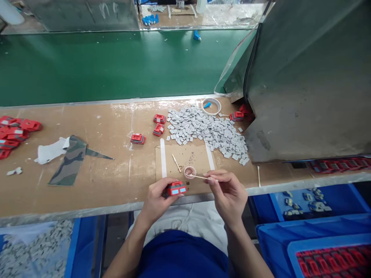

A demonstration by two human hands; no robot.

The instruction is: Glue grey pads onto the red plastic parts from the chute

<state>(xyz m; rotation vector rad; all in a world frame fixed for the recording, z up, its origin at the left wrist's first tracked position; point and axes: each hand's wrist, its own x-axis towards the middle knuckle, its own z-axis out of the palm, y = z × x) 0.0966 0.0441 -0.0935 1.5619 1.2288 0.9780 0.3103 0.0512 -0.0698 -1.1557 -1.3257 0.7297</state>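
Pinching a small red block (176,189) in my left hand (158,200), I am keeping the fingers curled close around its sides, thumb and fingertips narrow on the hard, boxy plastic, which shows pale blue panels on its top face. I am holding it just over the near edge of the desk (87,173), in front of my lap. My right hand (227,193) is gripping a thin pale stick (199,177) between thumb and forefinger, fingers nearly closed on it, and I am reaching its tip into a small round dish (189,172) holding something pinkish.

The dish is sitting on a brown cardboard mat (185,162) whose left and right sides are edged by white strips; a second little stick (176,163) is lying on it, tilted.

Beyond the mat, a wide heap of small grey squares (208,131) is spreading toward the right, flat and matte, loosely scattered. Left of the heap three more red blocks (158,125) are lying apart from one another. A ring of white tape (211,106) is resting near the far edge, with a blue bit inside it.

At the desk's left end, a pile of red blocks (16,133) is lying, with a crumpled white cloth (50,150) and a camouflage fabric strip (71,160) nearer the middle. The desk top is worn brown board, scuffed white in places.

Behind it a green conveyor belt (116,61) is running across, and a grey metal hood (310,77) is looming over the right end. Blue bins (313,231) are standing below on my right.
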